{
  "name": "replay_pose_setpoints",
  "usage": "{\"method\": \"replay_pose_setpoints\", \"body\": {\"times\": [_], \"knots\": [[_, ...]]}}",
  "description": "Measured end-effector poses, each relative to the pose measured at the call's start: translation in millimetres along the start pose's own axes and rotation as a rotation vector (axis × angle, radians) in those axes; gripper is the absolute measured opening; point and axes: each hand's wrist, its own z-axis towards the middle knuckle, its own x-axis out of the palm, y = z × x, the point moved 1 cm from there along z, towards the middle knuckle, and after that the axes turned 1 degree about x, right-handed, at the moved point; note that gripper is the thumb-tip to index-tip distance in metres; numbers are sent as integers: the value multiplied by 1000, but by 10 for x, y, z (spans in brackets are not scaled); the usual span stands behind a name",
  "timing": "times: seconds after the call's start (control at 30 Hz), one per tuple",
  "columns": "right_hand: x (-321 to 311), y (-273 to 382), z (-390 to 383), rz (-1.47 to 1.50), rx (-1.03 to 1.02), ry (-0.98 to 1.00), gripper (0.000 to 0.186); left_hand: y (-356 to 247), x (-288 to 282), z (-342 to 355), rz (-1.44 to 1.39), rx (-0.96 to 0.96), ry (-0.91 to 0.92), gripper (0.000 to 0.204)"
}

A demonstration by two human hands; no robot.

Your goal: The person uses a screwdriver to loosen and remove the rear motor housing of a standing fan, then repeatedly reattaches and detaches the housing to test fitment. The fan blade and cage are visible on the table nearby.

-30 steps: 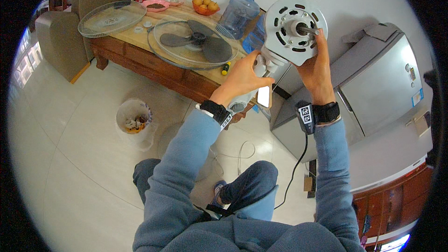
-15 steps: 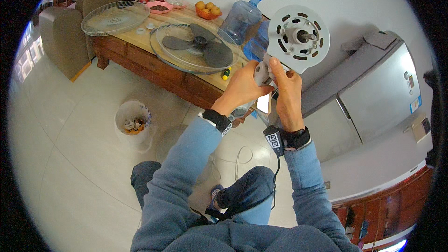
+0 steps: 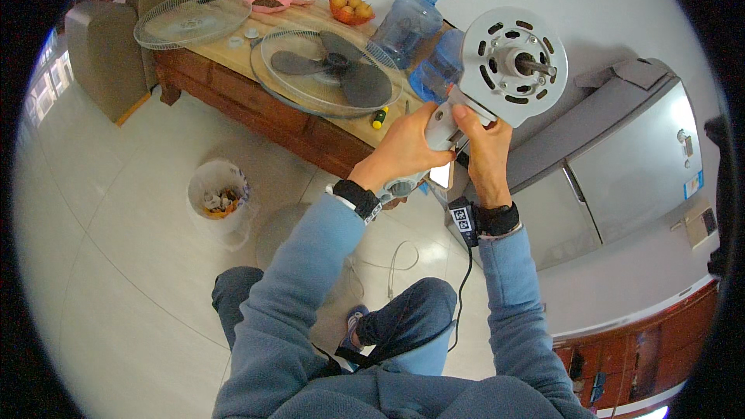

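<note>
A fan's motor head [image 3: 483,81], with a round slotted white plate and a bare metal shaft, stands up in front of me at the upper right. My left hand [image 3: 405,149] is closed around the grey fan neck [image 3: 440,128] below it. My right hand [image 3: 489,157] grips the same neck from the other side, its thumb pressed just under the motor head. The right fingers are partly hidden behind the neck. The grey control section [image 3: 402,187] shows beneath my left wrist, beside a bright white rectangular surface [image 3: 442,172].
Left of my hands, a wooden table [image 3: 225,101] bears fan blades [image 3: 365,84] on a wire guard, another guard [image 3: 194,19], a screwdriver [image 3: 379,117], fruit [image 3: 351,6] and water jugs [image 3: 407,27]. A waste bin [image 3: 220,190] stands on the floor. A fridge [image 3: 636,147] is at right.
The motor head has shifted a little to the right in view, and more of the neck shows between my hands. Both hands keep their hold.
</note>
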Motion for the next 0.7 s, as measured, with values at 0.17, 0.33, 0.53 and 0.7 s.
{"method": "replay_pose_setpoints", "body": {"times": [0.17,0.33,0.53,0.7], "knots": [[21,4,-27,95,-45,-20,41,-16,12,-18,10,25,7,54],[-18,-26,-55,20,-21,-12,43,-43,2,-23,-51,-26,1,54],[-38,-141,-114,-164,-5,116,47,-62,-48,-8,-12,-43,-33,61],[-121,-165,-162,70,93,157,40,-36,-44,-41,-48,-62,26,70]]}}
